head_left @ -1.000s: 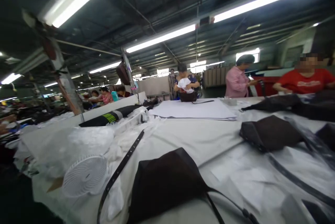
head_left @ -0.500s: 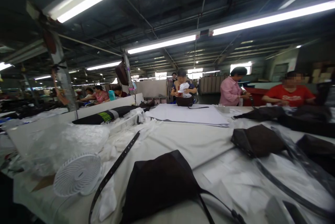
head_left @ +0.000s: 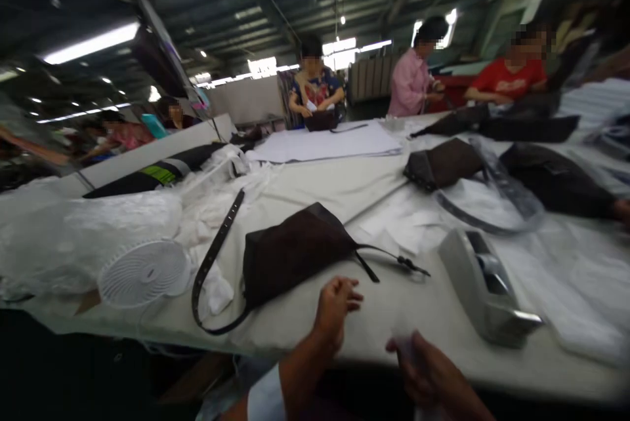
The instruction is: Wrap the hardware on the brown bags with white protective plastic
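A dark brown bag (head_left: 295, 250) lies on the cloth-covered table before me, its studded strap (head_left: 216, 257) looping off to the left. My left hand (head_left: 338, 306) is raised just in front of the bag, holding nothing, fingers loosely bent and apart. To its right, my right hand (head_left: 426, 368) is closed at the table's front edge. A blurred, see-through piece of plastic (head_left: 404, 332) shows between its thumb and fingers; its exact kind is unclear. A grey tape dispenser (head_left: 485, 296) stands right of that hand.
A white fan (head_left: 145, 273) stands at the left beside heaped clear plastic (head_left: 93, 224). More dark bags (head_left: 445, 165) lie at the right among white sheets (head_left: 403, 218). A stack of large white sheets (head_left: 325, 143) sits farther back. Several people work around the table.
The view has tilted downward, so the table's front edge and the tape dispenser show more fully. Both my hands have come into view, the right one with the plastic piece.
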Demonstrator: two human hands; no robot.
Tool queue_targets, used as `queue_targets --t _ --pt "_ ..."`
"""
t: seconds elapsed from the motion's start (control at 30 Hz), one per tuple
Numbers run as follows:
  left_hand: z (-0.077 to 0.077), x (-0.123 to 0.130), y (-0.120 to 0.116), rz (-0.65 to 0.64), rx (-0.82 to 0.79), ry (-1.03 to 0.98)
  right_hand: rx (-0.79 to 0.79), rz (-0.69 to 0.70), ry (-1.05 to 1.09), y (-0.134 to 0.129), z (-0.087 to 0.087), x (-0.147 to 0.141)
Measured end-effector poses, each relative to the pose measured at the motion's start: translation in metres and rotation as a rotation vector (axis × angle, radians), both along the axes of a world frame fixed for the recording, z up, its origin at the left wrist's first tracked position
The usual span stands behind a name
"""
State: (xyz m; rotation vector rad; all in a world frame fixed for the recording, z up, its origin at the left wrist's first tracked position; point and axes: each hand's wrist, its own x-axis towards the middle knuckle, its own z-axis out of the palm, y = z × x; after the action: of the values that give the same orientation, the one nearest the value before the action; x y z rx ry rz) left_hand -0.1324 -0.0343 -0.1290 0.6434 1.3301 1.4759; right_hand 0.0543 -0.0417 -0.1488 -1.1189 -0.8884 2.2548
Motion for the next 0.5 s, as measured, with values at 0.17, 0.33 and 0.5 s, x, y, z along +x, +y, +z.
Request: queue_targets --t 0.17,0.33,0.5 --pt "-0.027 -0.010 0.057 0.127 -0.210 -0.251 -0.018 -0.175 0.103 0.033 0.001 0.013" --pt "-0.033 0.004 0.100 0.060 -0.288 -0.219 0.088 -0.209 0.090 0.052 0.004 0.017" --pt "-0.043 0.017 0.112 -0.005 -0.370 -0.215 0.142 -0.211 0.069 0.055 0.002 0.024"
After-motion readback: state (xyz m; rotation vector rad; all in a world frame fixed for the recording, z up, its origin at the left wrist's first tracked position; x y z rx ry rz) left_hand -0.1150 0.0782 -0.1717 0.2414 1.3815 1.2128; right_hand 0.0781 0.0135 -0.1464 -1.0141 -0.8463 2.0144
